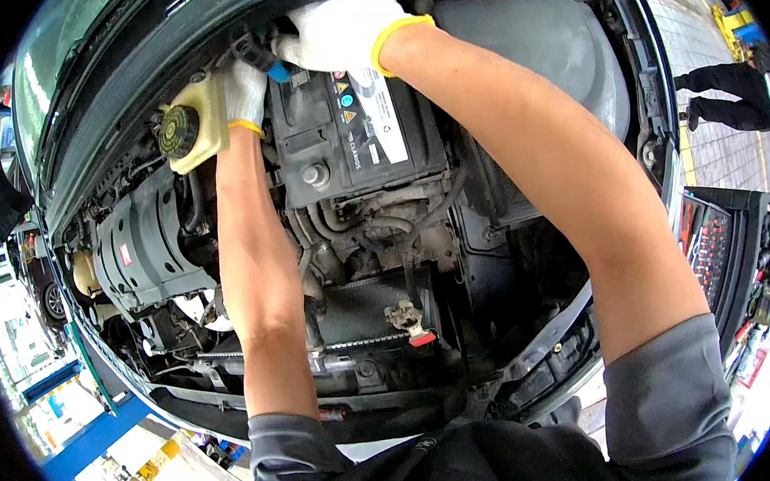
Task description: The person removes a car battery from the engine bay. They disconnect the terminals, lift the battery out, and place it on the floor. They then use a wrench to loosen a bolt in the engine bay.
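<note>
Both my hands wear white knit gloves with yellow cuffs and reach to the far side of an open engine bay. My left hand (246, 90) is between a yellowish fluid reservoir (207, 128) and the black car battery (305, 147). Its fingers are bent against a black piece with a blue end (276, 71), partly hidden. My right hand (343, 32) lies over the battery's far edge, fingers curled down and the thumb side close to that piece. Whatever either glove grips is covered. On the battery's near side a round terminal post (315, 175) stands bare.
Left of my forearm lies a dark engine cover (145, 241). A loose cable clamp with a red part (409, 322) sits near the front. At right are a large grey cover (533, 57), a tool tray (709, 242) and another person's legs (726, 96).
</note>
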Motion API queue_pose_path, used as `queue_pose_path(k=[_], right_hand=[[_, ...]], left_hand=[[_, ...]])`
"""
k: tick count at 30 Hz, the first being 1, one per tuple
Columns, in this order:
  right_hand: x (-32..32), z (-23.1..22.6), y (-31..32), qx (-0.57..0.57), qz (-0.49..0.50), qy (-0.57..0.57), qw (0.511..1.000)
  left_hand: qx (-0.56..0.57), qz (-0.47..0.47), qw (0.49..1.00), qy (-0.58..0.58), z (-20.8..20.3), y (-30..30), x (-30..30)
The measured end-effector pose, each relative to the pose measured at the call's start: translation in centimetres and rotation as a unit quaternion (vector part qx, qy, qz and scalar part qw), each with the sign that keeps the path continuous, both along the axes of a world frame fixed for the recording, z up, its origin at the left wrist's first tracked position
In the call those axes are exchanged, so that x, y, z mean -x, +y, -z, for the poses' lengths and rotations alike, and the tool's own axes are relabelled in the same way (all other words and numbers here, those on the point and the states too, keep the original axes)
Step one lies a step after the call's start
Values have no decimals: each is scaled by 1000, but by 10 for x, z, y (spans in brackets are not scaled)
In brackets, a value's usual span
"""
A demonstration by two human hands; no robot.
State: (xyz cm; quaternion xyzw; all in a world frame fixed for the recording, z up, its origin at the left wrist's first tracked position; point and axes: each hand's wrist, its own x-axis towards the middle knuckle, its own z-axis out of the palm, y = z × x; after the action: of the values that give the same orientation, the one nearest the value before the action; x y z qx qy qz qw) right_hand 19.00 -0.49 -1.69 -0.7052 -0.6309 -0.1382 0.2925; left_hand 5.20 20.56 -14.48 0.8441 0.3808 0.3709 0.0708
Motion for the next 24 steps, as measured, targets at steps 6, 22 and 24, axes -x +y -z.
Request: queue_pose_path(k=[6,22,24], right_hand=[[28,6,22,-79,38,75,993],[7,0,10,-65,-15,52,996],[5,2,7,-34,-20,59,998]], left_hand=[[81,-17,996,28,4,31,24],[-99,81,991,50,-49,-34,23],[-73,79,993,40,-52,-41,25]])
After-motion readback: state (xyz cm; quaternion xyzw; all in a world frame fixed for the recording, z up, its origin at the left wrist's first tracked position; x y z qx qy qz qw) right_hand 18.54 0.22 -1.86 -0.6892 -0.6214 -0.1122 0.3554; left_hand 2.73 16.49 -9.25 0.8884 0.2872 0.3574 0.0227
